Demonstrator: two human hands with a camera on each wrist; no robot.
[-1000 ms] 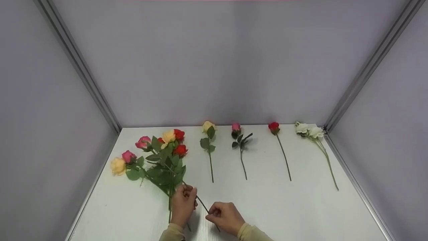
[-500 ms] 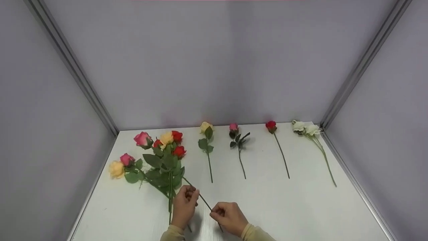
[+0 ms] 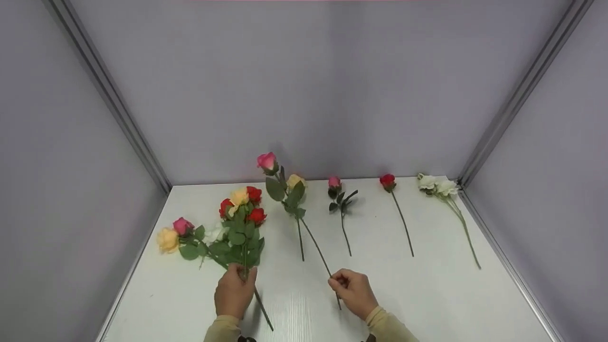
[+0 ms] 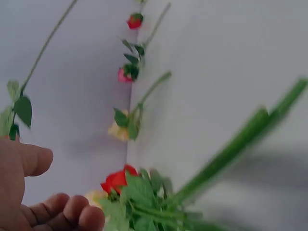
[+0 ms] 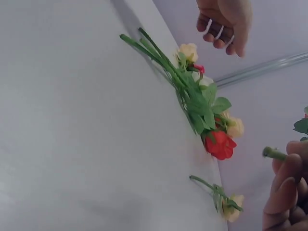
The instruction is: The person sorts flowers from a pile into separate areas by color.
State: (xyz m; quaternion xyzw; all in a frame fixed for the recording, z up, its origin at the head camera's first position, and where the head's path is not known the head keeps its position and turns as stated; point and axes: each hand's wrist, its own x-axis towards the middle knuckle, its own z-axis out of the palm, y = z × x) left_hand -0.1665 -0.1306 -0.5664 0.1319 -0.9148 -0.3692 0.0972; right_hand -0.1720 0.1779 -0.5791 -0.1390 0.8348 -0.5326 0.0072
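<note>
A long-stemmed pink rose (image 3: 267, 162) is raised over the table, its stem pinched low down between the thumb and fingers of my right hand (image 3: 355, 293). Its cut stem end (image 5: 274, 154) pokes out past the fingers in the right wrist view. My left hand (image 3: 234, 290) hovers above the stems of a leafy bunch of red and yellow roses (image 3: 244, 230). In the left wrist view that hand's thumb (image 4: 37, 160) stands apart from loosely bent fingers, and nothing is held. White petals show partly hidden under the bunch's leaves.
Along the back edge lie a yellow rose (image 3: 295, 182), a smaller pink rose (image 3: 335, 183), a red rose (image 3: 388, 181) and white flowers (image 3: 446, 187). Another yellow rose (image 3: 168, 239) and a pink rose (image 3: 182, 225) lie left of the bunch. Grey walls (image 3: 304, 85) enclose the white table.
The long-stemmed pink rose has swung from the bunch to the right, over the back yellow rose. My right hand moved right with its stem; my left hand let go and shifted slightly left.
</note>
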